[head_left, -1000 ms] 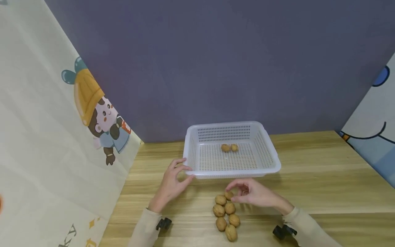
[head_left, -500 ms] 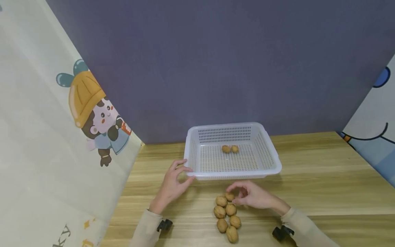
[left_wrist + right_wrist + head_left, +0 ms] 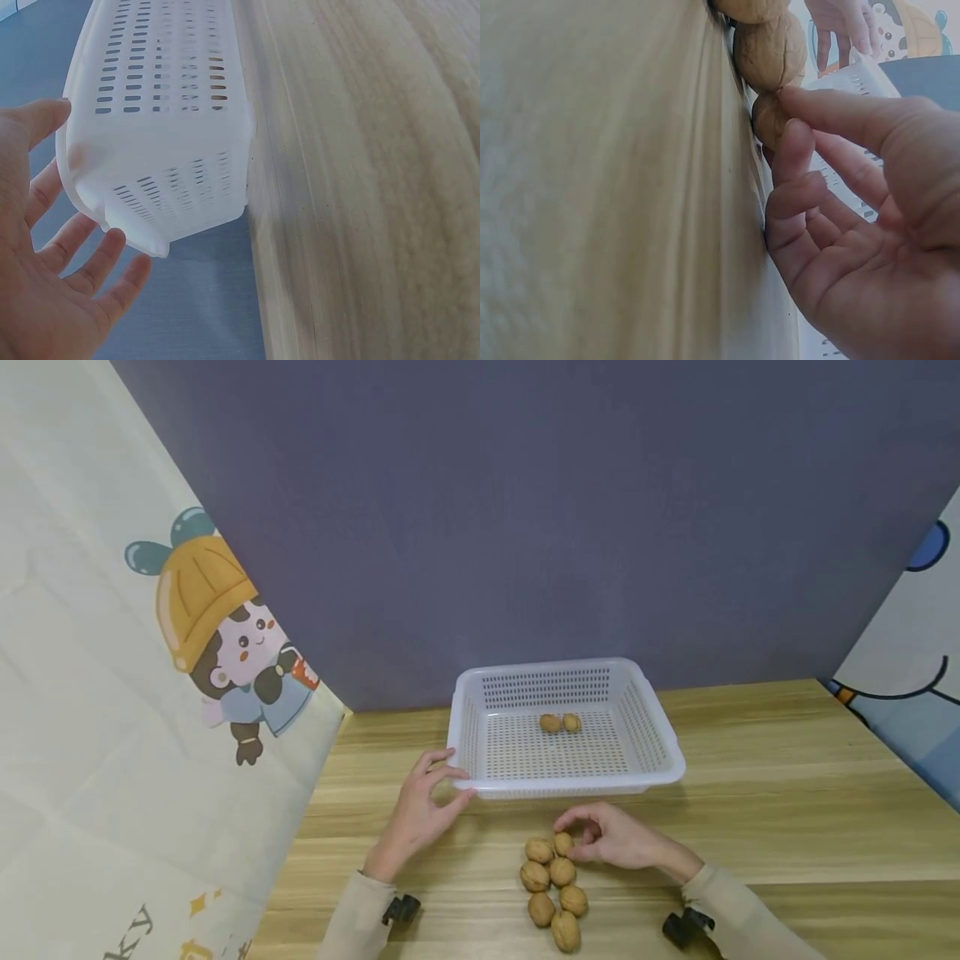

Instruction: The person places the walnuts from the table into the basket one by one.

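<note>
A white perforated plastic basket (image 3: 566,783) stands on the table, with two walnuts (image 3: 560,723) on its floor. My left hand (image 3: 415,810) holds the basket's near left corner, fingers over the rim and thumb at the front side. In front of the basket, several more walnuts (image 3: 535,877) lie in two loose rows. At the far end of the right row, my right hand (image 3: 618,837) pinches one walnut (image 3: 563,843) between thumb and forefinger. The right wrist view shows that walnut (image 3: 767,120) low against the wood, partly hidden by the fingertips, with another walnut (image 3: 772,52) beside it.
The wooden table (image 3: 787,793) runs back to a dark grey-blue panel (image 3: 540,527). A pale sheet with cartoon prints (image 3: 217,610) borders the left side, and another printed sheet (image 3: 915,693) the right.
The right hand's fingers have closed in on the far walnut, which has shifted slightly right and nearer. The left hand stays at the basket corner. The head view has tilted a little.
</note>
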Demonstrator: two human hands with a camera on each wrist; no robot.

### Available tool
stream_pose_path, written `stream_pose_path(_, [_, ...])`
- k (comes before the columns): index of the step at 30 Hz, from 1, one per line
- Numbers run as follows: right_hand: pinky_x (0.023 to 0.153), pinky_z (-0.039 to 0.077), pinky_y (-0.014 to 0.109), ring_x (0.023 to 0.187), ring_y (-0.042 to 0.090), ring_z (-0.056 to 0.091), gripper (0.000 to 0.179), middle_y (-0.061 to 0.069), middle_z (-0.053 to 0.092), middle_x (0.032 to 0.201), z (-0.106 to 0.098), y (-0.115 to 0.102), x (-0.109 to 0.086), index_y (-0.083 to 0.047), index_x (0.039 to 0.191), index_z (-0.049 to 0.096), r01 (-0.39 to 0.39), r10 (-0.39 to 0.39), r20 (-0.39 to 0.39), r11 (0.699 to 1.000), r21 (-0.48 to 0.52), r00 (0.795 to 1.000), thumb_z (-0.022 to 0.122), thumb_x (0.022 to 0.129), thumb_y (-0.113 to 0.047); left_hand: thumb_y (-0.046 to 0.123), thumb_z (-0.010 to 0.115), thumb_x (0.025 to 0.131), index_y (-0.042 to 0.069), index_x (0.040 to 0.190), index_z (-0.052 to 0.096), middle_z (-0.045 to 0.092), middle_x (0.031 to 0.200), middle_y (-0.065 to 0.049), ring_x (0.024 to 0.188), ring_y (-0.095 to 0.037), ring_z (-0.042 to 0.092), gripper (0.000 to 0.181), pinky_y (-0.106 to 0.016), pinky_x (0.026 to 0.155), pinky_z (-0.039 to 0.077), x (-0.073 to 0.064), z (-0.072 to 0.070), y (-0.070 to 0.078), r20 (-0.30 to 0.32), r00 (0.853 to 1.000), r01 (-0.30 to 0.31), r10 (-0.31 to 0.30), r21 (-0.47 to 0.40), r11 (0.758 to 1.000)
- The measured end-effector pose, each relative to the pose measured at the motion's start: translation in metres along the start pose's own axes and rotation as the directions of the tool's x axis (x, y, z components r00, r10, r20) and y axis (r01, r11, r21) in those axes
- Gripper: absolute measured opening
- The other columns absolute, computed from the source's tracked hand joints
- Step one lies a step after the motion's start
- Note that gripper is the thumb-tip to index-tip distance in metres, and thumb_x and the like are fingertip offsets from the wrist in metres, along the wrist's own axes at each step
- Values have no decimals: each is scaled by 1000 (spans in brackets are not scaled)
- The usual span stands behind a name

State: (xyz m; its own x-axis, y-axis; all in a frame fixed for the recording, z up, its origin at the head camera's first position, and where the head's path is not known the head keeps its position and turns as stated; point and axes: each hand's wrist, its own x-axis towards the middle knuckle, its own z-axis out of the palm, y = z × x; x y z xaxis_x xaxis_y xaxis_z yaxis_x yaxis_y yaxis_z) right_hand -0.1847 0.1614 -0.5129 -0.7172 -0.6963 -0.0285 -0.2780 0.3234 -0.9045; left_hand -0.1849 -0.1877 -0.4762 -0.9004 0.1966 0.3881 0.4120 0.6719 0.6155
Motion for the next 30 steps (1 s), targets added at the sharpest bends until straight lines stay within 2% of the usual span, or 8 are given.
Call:
stream_pose_path(5, [52,42,15,59,0,51,36,-2,64,73,-1,-2,-1,-4,126,72,-16,16,-7,1000,-11,1000,80,94,-18,29,87,88,19,107,78,59,151,-9,139,-37,58,23,-61,118,48,-1,0,-1,0,1000,-4,4,5,1000])
stream_pose_path(12, [62,59,23,80,11,71,39,5,76,99,-7,-14,-3,-3,129,69,-44,44,-26,999,-20,999,80,95,-21,28,87,88,20,107,78,59,151,-9,139,-37,58,23,-62,118,47,-1,1,-1,-5,1000,-3,3,12,1000])
stream_pose_path(19, [75,64,27,89,9,72,40,8,76,110,-18,-40,-6,-3,129,70,44,-45,-17,998,-53,999,80,95,-23,28,87,87,19,108,78,60,150,-9,139,-37,59,24,-63,117,47,-1,1,0,-11,1000,-7,8,12,1000])
stream_pose_path(26, [82,65,28,91,12,75,36,7,78,108,-34,-70,-3,-6,127,72,65,-64,15,997,-38,998,80,96,-24,30,87,88,19,108,78,59,151,-9,139,-37,58,24,-63,117,47,-2,0,1,-6,1000,-4,4,10,1000])
stream_pose_path(30, [86,64,28,97,12,75,37,9,78,116,-48,-88,1,-5,128,71,72,-71,14,996,-44,997,79,97,-23,29,87,88,20,108,78,59,151,-9,140,-36,58,24,-63,118,46,-2,-1,2,-4,1000,-2,2,7,1000])
